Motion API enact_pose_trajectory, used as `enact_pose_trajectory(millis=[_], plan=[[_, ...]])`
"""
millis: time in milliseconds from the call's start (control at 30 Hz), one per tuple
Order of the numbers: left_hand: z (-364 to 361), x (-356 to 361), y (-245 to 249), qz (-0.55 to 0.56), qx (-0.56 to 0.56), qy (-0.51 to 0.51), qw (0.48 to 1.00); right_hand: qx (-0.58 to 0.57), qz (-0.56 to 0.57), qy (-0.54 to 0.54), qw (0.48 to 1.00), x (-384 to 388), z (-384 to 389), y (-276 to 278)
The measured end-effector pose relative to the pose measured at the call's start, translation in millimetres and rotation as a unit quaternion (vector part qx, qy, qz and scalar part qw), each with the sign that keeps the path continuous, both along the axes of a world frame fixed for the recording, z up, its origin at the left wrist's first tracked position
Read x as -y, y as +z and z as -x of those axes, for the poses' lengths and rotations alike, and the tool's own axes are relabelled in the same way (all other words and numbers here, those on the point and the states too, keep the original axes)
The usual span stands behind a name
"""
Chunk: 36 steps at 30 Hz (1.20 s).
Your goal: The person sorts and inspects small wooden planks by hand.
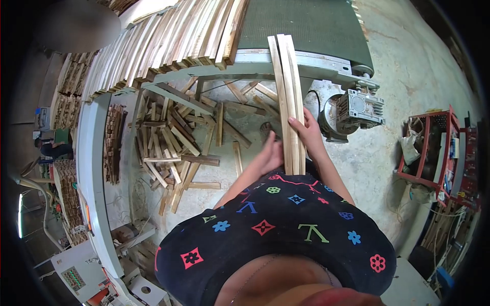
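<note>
Two or three long pale wooden strips (289, 97) stand side by side in front of me, their near ends against my shirt and their far ends over the edge of the green conveyor belt (306, 23). My right hand (308, 131) is closed around their right side, thumb across the front. Beside their left edge, my left hand (271, 154) has its fingers apart, one pointing upward; whether it touches the strips is hard to tell. A small dark blurred thing (266, 130) shows just beyond its fingertips; I cannot make out what it is.
A long row of wooden strips (173, 38) lies on the conveyor at left. Loose wood pieces (173, 135) are heaped on the floor below the frame. A motor (357, 107) juts out at the conveyor's right end. A red rack (429, 148) stands at right, a control box (76, 273) at lower left.
</note>
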<state>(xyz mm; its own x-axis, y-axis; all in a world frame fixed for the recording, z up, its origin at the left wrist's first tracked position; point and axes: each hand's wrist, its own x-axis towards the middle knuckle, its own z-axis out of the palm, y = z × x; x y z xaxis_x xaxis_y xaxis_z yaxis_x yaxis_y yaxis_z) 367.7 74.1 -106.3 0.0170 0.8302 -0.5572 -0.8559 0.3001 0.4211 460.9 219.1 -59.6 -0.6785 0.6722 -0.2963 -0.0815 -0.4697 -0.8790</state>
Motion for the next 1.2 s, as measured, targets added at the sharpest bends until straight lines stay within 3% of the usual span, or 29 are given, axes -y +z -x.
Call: enact_pose_trajectory(millis=[100,133,200,233,333,467,500,600,633,700,833,933,1000,1067,1133,1167,1200], plan=[[-1.1,0.3,-7.0,-0.045,0.089,-0.063,0.993,-0.008,-0.011,0.006,1.000,-4.2,-5.6,9.2],[8.2,-6.4,-8.5,-0.146,0.163,-0.033,0.975,0.008,-0.020,0.017,1.000,-7.7,-8.8,9.1],[17.8,-11.0,-0.6,-0.111,0.078,-0.055,0.989,0.012,-0.021,0.021,0.999,-11.2,-12.0,8.4],[10.6,-13.8,8.6,-0.087,0.046,-0.013,0.995,0.007,0.000,0.023,1.000,-13.3,-11.7,12.1],[-12.2,-20.2,18.1,-0.070,0.047,0.075,0.994,0.019,-0.038,0.008,0.999,-17.3,-10.8,6.1],[-16.1,-16.3,-4.5,-0.079,0.097,0.033,0.992,0.044,-0.006,-0.005,0.999,-23.1,-27.5,-10.2],[-11.0,-16.1,-8.5,-0.080,0.108,0.010,0.991,0.097,-0.045,0.004,0.994,-27.5,-31.0,-8.7],[-6.0,-15.3,-16.3,-0.093,0.162,0.008,0.982,0.236,-0.370,-0.058,0.897,-31.8,-20.8,-0.6],[-5.0,-17.4,-20.5,-0.087,0.160,0.012,0.983,0.282,-0.412,-0.093,0.861,-31.2,-12.0,10.8],[-9.1,-19.1,-29.9,-0.071,0.157,0.017,0.985,0.322,-0.466,-0.061,0.822,-43.9,-2.7,22.5],[-13.4,-39.0,25.0,-0.043,0.058,0.052,0.996,0.359,-0.547,0.019,0.756,-63.4,-18.3,68.5],[-1.8,-34.1,-23.4,-0.082,0.061,0.049,0.994,0.306,-0.614,0.106,0.719,-75.7,-44.9,130.4],[-0.1,-39.5,-0.8,-0.070,0.092,0.056,0.992,0.266,-0.748,0.058,0.606,-71.3,-49.2,159.0],[13.9,-35.9,-5.6,-0.094,0.112,0.036,0.989,0.301,-0.772,0.024,0.560,-68.7,-47.0,165.7],[14.3,-33.3,-2.5,-0.061,-0.005,0.047,0.997,0.306,-0.811,-0.046,0.496,-74.9,-38.2,152.6],[12.4,-32.8,-5.5,-0.026,-0.068,0.064,0.995,0.320,-0.802,-0.066,0.501,-77.2,-35.5,137.4],[18.7,-34.3,-5.9,-0.021,0.052,0.076,0.996,0.299,-0.821,-0.056,0.482,-82.9,-34.3,124.0]])
